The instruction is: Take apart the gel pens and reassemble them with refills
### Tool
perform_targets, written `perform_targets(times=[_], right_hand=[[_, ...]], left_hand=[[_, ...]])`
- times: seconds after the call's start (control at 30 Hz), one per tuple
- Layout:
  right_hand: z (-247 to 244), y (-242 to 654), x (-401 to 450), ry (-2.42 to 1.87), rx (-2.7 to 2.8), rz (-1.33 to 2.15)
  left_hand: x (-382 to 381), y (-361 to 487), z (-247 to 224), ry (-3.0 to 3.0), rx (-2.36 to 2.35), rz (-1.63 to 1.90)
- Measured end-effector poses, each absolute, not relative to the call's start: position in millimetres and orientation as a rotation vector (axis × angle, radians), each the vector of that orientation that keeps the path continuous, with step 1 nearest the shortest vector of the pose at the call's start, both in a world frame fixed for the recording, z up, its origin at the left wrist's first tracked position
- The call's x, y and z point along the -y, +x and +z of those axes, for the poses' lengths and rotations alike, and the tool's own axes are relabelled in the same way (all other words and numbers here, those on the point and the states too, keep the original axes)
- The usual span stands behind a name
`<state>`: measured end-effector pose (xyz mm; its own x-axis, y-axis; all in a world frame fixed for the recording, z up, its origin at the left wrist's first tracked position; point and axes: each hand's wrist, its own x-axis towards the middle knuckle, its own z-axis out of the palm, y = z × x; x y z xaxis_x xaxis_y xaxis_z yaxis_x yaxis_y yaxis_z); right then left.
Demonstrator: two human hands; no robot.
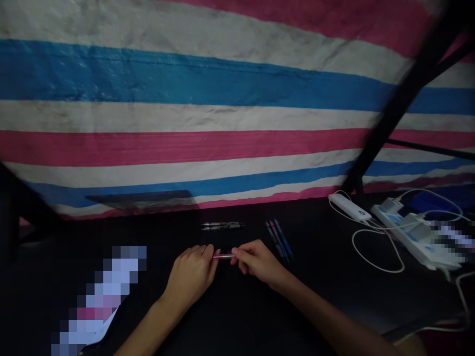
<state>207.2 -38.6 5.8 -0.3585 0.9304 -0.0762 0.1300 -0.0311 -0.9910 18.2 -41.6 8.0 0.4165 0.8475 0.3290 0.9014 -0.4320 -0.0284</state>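
Observation:
A slim pen (223, 256) with a pinkish, partly clear barrel lies level between my two hands, just above or on the black table. My left hand (195, 269) is closed around its left end, back of the hand upward, so that end is hidden. The right end is pinched between thumb and fingers of my right hand (256, 259). Just beyond the hands, clear-barrelled pens (222, 226) lie side by side. To the right of my right hand, a slanted group of pens (279, 241) shows dark, pink and blue colours.
The black table (237, 316) meets a striped plastic sheet (208, 148) at the back. On the right are a white power strip (415, 235), a white device (349, 206) and loose cables (401, 267). A blurred-out pale item (104, 301) lies left. A dark slanted post (393, 113) stands back right.

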Motion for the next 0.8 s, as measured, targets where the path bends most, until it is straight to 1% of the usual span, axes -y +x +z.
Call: perform_targets(times=[0.2, 0.33, 0.43, 0.53, 0.63, 0.7, 0.8], right_hand=[[3, 208, 38, -1.122, 1.547, 1.458], [-1, 208, 35, -1.14, 1.564, 1.428], [-2, 210, 31, -1.15, 1.562, 1.372], [-1, 216, 27, -1.17, 1.497, 1.319], [2, 221, 24, -1.177, 1.377, 1.341], [4, 223, 22, -1.165, 1.309, 1.38], [4, 224, 23, -1.139, 1.275, 1.432]], left_hand=[[40, 19, 1, -2.429, 1.601, -0.354], [38, 18, 1, -2.517, 1.605, -0.414], [37, 17, 4, -2.605, 1.574, -0.586], [36, 15, 6, -2.669, 1.556, -0.871], [35, 12, 6, -2.684, 1.529, -1.137], [34, 10, 6, -2.686, 1.503, -1.22], [34, 9, 8, -2.692, 1.453, -1.196]])
